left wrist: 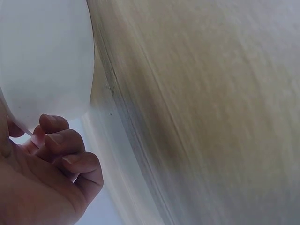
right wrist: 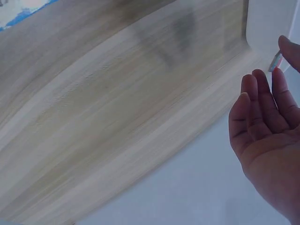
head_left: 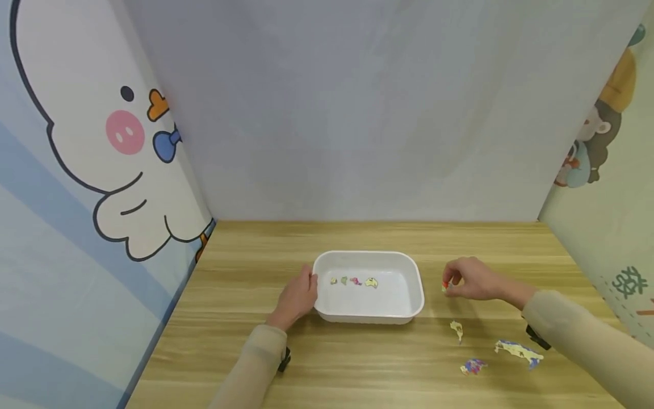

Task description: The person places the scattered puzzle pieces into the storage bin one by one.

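Tray wall (head_left: pixel 420 289) btwn R hand (head_left: pixel 472 278) & 4 pcs (head_left: pixel 371 282), 3 others (head_left: pixel 517 350) nr sleeve (head_left: pixel 569 321)

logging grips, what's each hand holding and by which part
Left hand: white tray, by its left rim. Right hand: small red-marked piece, pinched; exact part unclear.

I see a white tub (head_left: pixel 365 319) upright on the desk (head_left: pixel 230 318), four colourful pieces (head_left: pixel 371 282) rowed inside, a reddish piece (head_left: pixel 445 284) pinched in fingers (head_left: pixel 451 270), three loose pieces (head_left: pixel 517 350) lying nearby.
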Demonstrator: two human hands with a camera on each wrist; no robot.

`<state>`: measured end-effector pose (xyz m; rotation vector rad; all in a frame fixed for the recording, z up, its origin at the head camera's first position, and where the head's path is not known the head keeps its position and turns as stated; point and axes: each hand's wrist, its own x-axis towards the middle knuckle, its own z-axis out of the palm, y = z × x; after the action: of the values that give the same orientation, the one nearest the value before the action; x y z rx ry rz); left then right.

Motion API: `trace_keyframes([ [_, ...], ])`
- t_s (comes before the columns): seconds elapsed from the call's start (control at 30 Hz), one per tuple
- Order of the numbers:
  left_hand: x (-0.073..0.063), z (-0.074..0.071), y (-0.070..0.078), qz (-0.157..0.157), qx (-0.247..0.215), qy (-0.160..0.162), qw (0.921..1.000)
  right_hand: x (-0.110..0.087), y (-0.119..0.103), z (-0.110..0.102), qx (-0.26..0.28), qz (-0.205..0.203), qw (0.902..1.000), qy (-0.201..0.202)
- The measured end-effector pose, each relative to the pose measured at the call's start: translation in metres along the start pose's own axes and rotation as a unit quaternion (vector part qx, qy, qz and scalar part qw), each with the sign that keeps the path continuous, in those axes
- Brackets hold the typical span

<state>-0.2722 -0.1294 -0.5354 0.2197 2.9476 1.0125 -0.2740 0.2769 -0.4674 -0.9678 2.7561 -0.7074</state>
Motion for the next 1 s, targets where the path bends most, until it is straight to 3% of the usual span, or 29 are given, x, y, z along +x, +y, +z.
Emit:
trace_keyframes([
  [0.47,-0.002,-0.004,0.002,-0.003,0.001,0.002,1.0000,0.037,-0.015,-0.003,-0.057,-0.035,0.9975,0.023],
  [0.73,-0.002,-0.002,0.000,-0.001,0.002,0.002,1.0000,0.058,-0.023,0.003,-0.073,-0.051,0.9959,0.016],
  [1.0,-0.003,-0.004,0.002,-0.002,-0.003,0.000,1.0000,0.080,-0.035,0.013,-0.060,-0.033,0.9976,-0.005],
])
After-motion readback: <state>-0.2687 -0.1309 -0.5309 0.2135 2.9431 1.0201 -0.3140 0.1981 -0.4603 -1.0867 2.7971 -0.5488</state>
